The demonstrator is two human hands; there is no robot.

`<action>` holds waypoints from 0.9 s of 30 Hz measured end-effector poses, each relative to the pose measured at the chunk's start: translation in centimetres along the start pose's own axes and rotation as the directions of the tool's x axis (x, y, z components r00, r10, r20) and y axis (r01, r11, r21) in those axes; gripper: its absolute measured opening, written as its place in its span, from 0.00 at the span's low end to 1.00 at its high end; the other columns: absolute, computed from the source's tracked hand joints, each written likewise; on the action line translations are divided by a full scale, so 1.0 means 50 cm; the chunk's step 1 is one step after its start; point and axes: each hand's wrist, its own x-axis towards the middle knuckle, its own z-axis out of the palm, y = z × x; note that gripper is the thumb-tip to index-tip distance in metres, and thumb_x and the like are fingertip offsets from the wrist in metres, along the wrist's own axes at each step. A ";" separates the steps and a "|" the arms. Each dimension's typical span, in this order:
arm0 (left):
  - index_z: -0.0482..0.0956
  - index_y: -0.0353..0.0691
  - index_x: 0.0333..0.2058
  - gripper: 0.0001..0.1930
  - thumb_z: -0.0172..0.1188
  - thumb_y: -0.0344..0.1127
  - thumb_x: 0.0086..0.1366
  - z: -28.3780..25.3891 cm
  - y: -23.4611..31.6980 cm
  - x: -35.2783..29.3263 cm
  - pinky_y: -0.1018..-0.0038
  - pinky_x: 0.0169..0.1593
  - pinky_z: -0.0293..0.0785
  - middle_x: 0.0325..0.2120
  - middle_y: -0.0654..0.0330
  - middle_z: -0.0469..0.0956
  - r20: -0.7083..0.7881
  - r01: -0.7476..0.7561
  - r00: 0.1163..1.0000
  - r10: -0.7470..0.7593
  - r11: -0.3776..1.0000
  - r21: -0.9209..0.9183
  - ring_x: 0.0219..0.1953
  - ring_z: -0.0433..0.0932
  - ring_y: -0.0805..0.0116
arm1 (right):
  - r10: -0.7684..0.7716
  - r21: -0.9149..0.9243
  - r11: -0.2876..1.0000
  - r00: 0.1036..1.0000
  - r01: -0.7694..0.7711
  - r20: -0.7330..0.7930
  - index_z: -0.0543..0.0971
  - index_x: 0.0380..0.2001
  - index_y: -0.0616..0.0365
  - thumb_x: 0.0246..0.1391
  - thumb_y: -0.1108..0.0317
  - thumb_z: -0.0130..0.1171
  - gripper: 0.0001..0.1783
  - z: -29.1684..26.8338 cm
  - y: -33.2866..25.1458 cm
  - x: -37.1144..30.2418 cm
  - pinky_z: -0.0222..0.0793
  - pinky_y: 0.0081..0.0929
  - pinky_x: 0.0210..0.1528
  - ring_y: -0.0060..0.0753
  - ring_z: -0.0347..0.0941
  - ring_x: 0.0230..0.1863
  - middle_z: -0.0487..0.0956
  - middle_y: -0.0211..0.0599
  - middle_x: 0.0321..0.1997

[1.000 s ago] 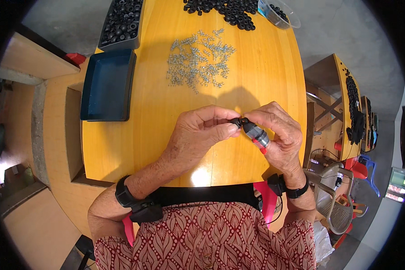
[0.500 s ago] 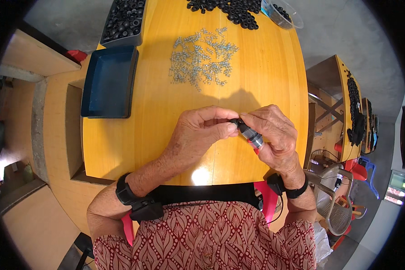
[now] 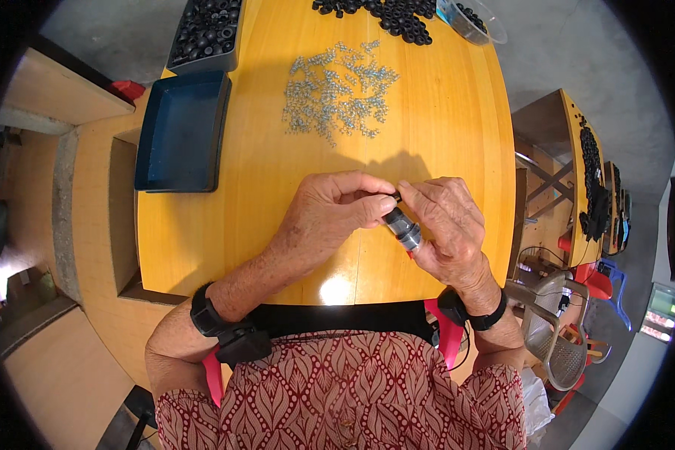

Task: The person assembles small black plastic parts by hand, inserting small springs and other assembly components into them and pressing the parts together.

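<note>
Over the near part of the table, my two hands meet fingertip to fingertip. My left hand (image 3: 326, 210) is closed, pinching a small round black part (image 3: 395, 197) between thumb and forefinger. My right hand (image 3: 448, 225) is closed around a short cylinder (image 3: 403, 229) with black and clear grey bands and a bit of red at its lower end; its exact kind I cannot make out. The cylinder slants, its upper end close to the black part, and the fingertips hide where they meet. Beyond my hands lies a loose spread of tiny clear, silvery pieces (image 3: 337, 97).
On the yellow wooden table (image 3: 442, 112), a dark blue tray (image 3: 180, 135) sits at the left. Behind it stands a grey bin (image 3: 236, 56) of black caps. More black rings (image 3: 406, 26) and a clear tub (image 3: 495, 31) are at the far edge. A chair (image 3: 566, 352) stands right.
Both hands have shifted slightly, the right one a little to the left. The cylinder has moved left with it, and the right fingertips now sit higher beside the black part.
</note>
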 end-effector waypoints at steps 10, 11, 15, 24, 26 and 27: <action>0.78 0.29 0.39 0.10 0.59 0.30 0.62 0.008 -0.006 0.004 0.81 0.41 0.73 0.32 0.61 0.80 -0.038 -0.112 0.993 0.112 0.994 -0.013 0.36 0.77 0.78 | 0.100 -0.009 0.995 0.994 -0.100 0.031 0.78 0.43 0.63 0.36 0.68 0.69 0.26 0.003 -0.007 0.006 0.68 0.34 0.36 0.40 0.74 0.32 0.76 0.41 0.31; 0.78 0.29 0.39 0.10 0.59 0.30 0.62 0.010 -0.007 0.004 0.81 0.41 0.73 0.32 0.61 0.80 -0.038 -0.113 0.993 0.113 0.993 -0.013 0.36 0.77 0.78 | 0.086 -0.030 0.996 0.996 -0.085 0.032 0.78 0.43 0.63 0.36 0.68 0.70 0.26 0.006 -0.007 0.006 0.68 0.34 0.37 0.40 0.74 0.32 0.76 0.40 0.31; 0.79 0.30 0.42 0.11 0.60 0.30 0.63 0.006 -0.010 0.004 0.80 0.44 0.72 0.34 0.61 0.80 -0.075 -0.127 0.989 0.129 0.992 0.023 0.38 0.76 0.77 | 0.081 -0.052 0.995 0.997 -0.082 -0.012 0.78 0.42 0.63 0.36 0.70 0.70 0.25 0.019 -0.007 0.011 0.68 0.33 0.37 0.39 0.74 0.32 0.77 0.39 0.31; 0.77 0.31 0.47 0.14 0.57 0.32 0.65 -0.007 -0.016 0.009 0.80 0.46 0.72 0.38 0.61 0.79 -0.060 -0.081 0.995 0.085 0.994 0.078 0.41 0.75 0.76 | 0.078 -0.146 0.987 0.996 -0.072 0.032 0.78 0.40 0.65 0.33 0.73 0.69 0.24 0.013 -0.011 0.017 0.69 0.34 0.37 0.39 0.74 0.32 0.76 0.39 0.30; 0.77 0.31 0.48 0.15 0.57 0.33 0.65 -0.009 -0.013 0.008 0.80 0.46 0.72 0.39 0.61 0.79 -0.060 -0.082 0.994 0.088 0.992 0.091 0.40 0.75 0.76 | 0.071 -0.174 0.983 0.996 -0.059 0.061 0.77 0.41 0.65 0.32 0.73 0.69 0.26 0.016 -0.009 0.013 0.69 0.34 0.38 0.39 0.74 0.32 0.75 0.40 0.29; 0.77 0.31 0.47 0.15 0.58 0.32 0.65 -0.011 -0.007 0.007 0.80 0.45 0.72 0.38 0.61 0.79 -0.035 -0.049 0.998 0.054 0.991 0.125 0.40 0.75 0.76 | 0.071 -0.172 0.983 0.996 -0.060 0.062 0.77 0.41 0.65 0.32 0.73 0.69 0.26 0.017 -0.009 0.012 0.69 0.34 0.38 0.39 0.74 0.32 0.75 0.40 0.29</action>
